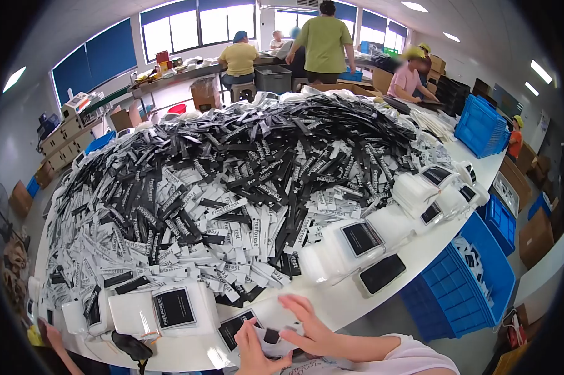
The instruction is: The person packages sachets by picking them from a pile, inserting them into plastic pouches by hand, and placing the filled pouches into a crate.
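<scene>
At the front edge of the table, my left hand (257, 351) curls its fingers and thumb around a small white packet with a black patch (271, 336). My right hand (310, 330) is at the packet's other side, fingers stretched and apart, the lower ones against it. Just left of my hands lies a clear pouch with a black label (232, 330). Beyond them spreads a large heap of black and white stick sachets (232, 206), many printed "Freeforest".
White pouch stacks with black labels stand front left (172, 309) and right (360, 240). A dark flat tray or device (382, 274) lies near the right edge. A blue crate (444, 294) stands beside the table. Another person's hand (55, 340) is far left; several people work behind.
</scene>
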`<state>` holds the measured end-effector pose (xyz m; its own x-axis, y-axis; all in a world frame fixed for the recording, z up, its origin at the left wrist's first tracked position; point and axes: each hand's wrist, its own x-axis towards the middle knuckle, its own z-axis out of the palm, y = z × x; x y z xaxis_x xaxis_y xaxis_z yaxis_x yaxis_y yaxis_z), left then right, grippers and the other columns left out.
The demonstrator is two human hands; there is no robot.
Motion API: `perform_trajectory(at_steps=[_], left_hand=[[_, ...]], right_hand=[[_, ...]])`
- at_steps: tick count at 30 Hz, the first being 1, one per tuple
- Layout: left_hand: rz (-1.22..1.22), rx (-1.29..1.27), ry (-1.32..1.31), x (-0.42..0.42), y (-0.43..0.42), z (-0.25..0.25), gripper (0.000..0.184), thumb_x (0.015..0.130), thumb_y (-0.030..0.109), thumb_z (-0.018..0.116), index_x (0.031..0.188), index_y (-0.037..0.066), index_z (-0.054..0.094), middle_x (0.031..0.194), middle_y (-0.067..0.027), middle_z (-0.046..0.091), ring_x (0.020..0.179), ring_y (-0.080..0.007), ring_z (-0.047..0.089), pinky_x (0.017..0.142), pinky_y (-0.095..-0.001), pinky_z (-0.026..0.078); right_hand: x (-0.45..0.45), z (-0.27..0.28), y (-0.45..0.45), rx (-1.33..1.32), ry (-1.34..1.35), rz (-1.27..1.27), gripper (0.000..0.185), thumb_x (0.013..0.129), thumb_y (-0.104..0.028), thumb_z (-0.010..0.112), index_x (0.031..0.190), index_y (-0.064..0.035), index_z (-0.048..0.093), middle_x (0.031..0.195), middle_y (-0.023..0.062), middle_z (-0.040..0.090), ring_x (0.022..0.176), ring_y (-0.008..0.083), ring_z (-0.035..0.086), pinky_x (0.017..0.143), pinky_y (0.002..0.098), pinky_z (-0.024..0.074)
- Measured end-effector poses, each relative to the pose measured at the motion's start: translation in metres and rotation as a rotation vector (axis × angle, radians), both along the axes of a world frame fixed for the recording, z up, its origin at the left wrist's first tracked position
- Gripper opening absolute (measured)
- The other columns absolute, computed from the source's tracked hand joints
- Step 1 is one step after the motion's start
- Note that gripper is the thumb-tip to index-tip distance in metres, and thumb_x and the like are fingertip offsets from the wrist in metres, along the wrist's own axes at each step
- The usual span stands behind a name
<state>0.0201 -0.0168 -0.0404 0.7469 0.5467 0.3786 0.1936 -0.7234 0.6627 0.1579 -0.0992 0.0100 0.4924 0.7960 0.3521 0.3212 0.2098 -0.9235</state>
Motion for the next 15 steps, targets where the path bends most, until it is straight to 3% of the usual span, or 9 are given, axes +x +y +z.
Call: perform_trajectory(at_steps=[1, 7, 10, 13, 15], left_hand=[[-0.012, 0.0, -0.003, -0.001, 0.001, 0.003, 0.11, 0.056, 0.049, 0.072, 0.132, -0.005, 0.014, 0.126, -0.0278, 0.027, 0.113, -0.0426, 0.031, 0.092, -0.0483, 0.028], [-0.2, 0.145, 0.045, -0.002, 0.003, 0.012, 0.097, 0.055, 0.037, 0.076, 0.128, -0.006, 0.027, 0.122, -0.0261, 0.033, 0.109, -0.0431, 0.035, 0.091, -0.0477, 0.03], [-0.174, 0.017, 0.027, -0.008, 0.011, 0.031, 0.094, 0.057, 0.032, 0.076, 0.128, -0.004, 0.027, 0.115, -0.0251, 0.043, 0.103, -0.0402, 0.045, 0.082, -0.0433, 0.039], [-0.084, -0.507, 0.217, -0.008, 0.017, 0.043, 0.089, 0.06, 0.026, 0.076, 0.129, -0.002, 0.028, 0.099, -0.023, 0.055, 0.089, -0.0358, 0.056, 0.072, -0.038, 0.046], [-0.08, -0.423, 0.218, -0.005, 0.013, 0.047, 0.087, 0.061, 0.023, 0.075, 0.13, -0.001, 0.028, 0.091, -0.0218, 0.058, 0.081, -0.0344, 0.059, 0.068, -0.0363, 0.047]], right_hand=[[0.012, 0.0, -0.004, -0.001, -0.307, 0.082, 0.038, 0.081, -0.021, 0.057, 0.114, -0.0041, 0.05, 0.113, 0.0102, 0.049, 0.106, 0.0247, 0.043, 0.092, 0.0354, 0.029], [0.016, -0.031, -0.008, -0.128, -0.649, 0.443, 0.022, 0.076, -0.022, 0.064, 0.089, -0.0055, 0.061, 0.091, 0.0042, 0.057, 0.092, 0.0211, 0.05, 0.086, 0.0373, 0.0339], [0.026, -0.022, -0.007, -0.162, -0.549, 0.515, 0.017, 0.078, -0.02, 0.061, 0.088, -0.0055, 0.06, 0.091, 0.0048, 0.058, 0.093, 0.0213, 0.051, 0.089, 0.0393, 0.0335], [0.033, -0.02, -0.007, -0.19, -0.559, 0.597, 0.016, 0.082, -0.021, 0.056, 0.087, -0.0055, 0.06, 0.089, 0.0036, 0.058, 0.089, 0.0212, 0.052, 0.092, 0.0376, 0.0315], [0.033, -0.016, -0.004, -0.2, -0.571, 0.615, 0.016, 0.08, -0.02, 0.057, 0.087, -0.0058, 0.06, 0.089, 0.0034, 0.058, 0.09, 0.0225, 0.052, 0.09, 0.0374, 0.0331]])
